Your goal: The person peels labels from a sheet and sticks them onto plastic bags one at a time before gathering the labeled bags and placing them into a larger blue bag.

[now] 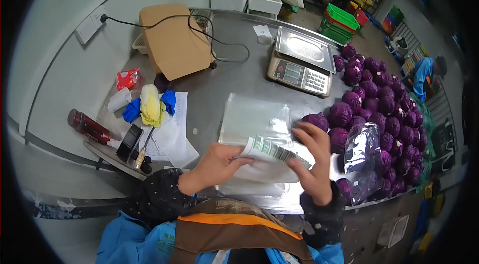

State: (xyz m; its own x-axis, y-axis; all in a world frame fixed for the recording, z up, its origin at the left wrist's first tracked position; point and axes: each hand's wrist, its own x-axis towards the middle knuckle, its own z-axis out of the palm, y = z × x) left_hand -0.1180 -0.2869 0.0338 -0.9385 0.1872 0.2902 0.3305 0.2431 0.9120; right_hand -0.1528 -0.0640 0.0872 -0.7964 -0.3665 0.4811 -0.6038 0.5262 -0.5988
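Note:
My left hand (212, 166) pinches the left end of a stack of white printed labels (274, 154), which is curled up at its edge with green and dark print showing. At the right end of the labels, my right hand (313, 159) has its fingers spread, the thumb by the edge. Beneath both hands lie clear plastic bags (255, 117) on the metal table. Just beyond my right hand sits a purple cabbage (316, 122), beside a large heap of purple cabbages (370, 88).
A weighing scale (302, 64) stands at the back. Shiny clear film (361, 159) lies over some cabbages. Leftward are a cardboard box (174, 42) with a black cable, a yellow-green cabbage (150, 106), papers (174, 141) and a red bottle (89, 127). A person in blue (424, 77) is at far right.

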